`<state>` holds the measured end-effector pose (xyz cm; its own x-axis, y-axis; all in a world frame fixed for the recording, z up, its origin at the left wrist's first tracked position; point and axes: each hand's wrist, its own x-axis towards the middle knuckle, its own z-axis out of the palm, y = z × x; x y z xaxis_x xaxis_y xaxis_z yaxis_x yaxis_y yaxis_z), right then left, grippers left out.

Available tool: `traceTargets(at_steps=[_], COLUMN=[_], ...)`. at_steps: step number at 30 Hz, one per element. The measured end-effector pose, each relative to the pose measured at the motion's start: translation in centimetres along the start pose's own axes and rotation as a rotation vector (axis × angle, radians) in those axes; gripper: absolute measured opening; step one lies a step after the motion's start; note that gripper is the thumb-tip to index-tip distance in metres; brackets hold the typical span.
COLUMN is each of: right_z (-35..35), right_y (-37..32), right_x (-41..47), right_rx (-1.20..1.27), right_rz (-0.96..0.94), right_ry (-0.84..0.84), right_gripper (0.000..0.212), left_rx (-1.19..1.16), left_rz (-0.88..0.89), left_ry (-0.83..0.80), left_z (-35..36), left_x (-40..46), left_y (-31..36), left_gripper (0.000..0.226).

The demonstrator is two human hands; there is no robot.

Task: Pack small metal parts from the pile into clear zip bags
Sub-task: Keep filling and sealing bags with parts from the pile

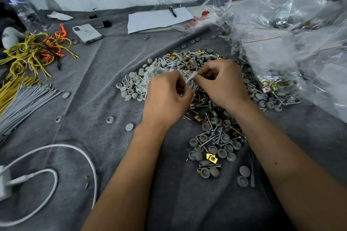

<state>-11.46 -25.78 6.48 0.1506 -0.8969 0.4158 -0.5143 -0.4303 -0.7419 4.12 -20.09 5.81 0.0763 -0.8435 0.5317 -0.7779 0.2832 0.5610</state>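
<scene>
A pile of screws, grey caps and gold square clips (212,131) spreads over the grey cloth (105,73) in the middle of the head view. Above the pile, my left hand (167,97) and my right hand (223,84) both pinch a small clear zip bag (169,73) at its top edge, fingers curled. The bag holds several screws and lies partly hidden behind my left hand. A second heap of the same parts (277,92) lies to the right.
Clear zip bags, some filled (293,30), are heaped at the right. A white phone (87,33), papers with a pen (159,18), yellow and orange wires (35,50), grey ties (24,101) and a white charger cable (56,174) lie around. Loose caps dot the cloth.
</scene>
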Motion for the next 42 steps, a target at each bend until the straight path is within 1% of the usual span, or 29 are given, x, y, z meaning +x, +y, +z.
traceTargets(at_steps=[5,8,11,14,17,23,27,29,32,35,38,39,42], right_z=[-0.2,0.1,0.0,-0.3,-0.3,-0.4,-0.4,-0.3,-0.2,-0.4,-0.4,-0.3,-0.3], right_y=[0.2,0.1,0.0,-0.6,-1.0,-0.7,-0.8,-0.9,-1.3,-1.6,-1.6,-1.5,-1.4], right_x=[0.0,-0.2,-0.1,-0.1,-0.3,-0.2,-0.3,-0.4,-0.7,-0.7,-0.6,-0.6,-0.5], right_rx=[-0.082,-0.112,-0.003,0.132,0.218,0.162,0.038,0.038,0.062,0.01,-0.037,-0.039,0.007], right_rz=[-0.031,-0.054,-0.01,-0.055,-0.102,-0.105,-0.137,-0.135,-0.187,-0.285,-0.308,-0.318,-0.312], right_ry=[0.004,0.01,0.077,0.142,0.104,-0.024,-0.087,-0.068,-0.058,-0.122,-0.206,-0.187,-0.052], right_gripper=[0.009,0.01,0.024,0.023,0.019,0.01,0.016,0.019,0.017,0.023,0.022,0.021,0.016], left_rx=[-0.074,-0.081,-0.086,-0.104,-0.14,-0.252,-0.328,-0.352,-0.36,-0.422,-0.442,-0.448,-0.462], left_rz=[-0.125,-0.142,-0.158,-0.19,-0.229,-0.268,-0.29,-0.294,-0.29,-0.324,-0.372,-0.388,-0.426], left_ry=[0.086,0.081,0.065,0.051,0.057,0.136,0.161,0.155,0.17,0.209,0.281,0.296,0.324], left_z=[-0.6,-0.5,-0.2,0.3,0.6,0.6,0.7,0.8,0.8,0.7,0.4,0.3,0.2], left_x=[0.5,0.6,0.5,0.5,0.5,0.6,0.6,0.5,0.4,0.4,0.7,0.8,0.9], left_y=[-0.7,-0.8,-0.8,-0.7,-0.4,-0.2,0.0,0.2,0.6,0.5,0.0,-0.2,-0.4], left_gripper=[0.01,0.011,0.01,0.021,0.023,0.02,0.015,0.014,0.012,0.008,0.007,0.007,0.008])
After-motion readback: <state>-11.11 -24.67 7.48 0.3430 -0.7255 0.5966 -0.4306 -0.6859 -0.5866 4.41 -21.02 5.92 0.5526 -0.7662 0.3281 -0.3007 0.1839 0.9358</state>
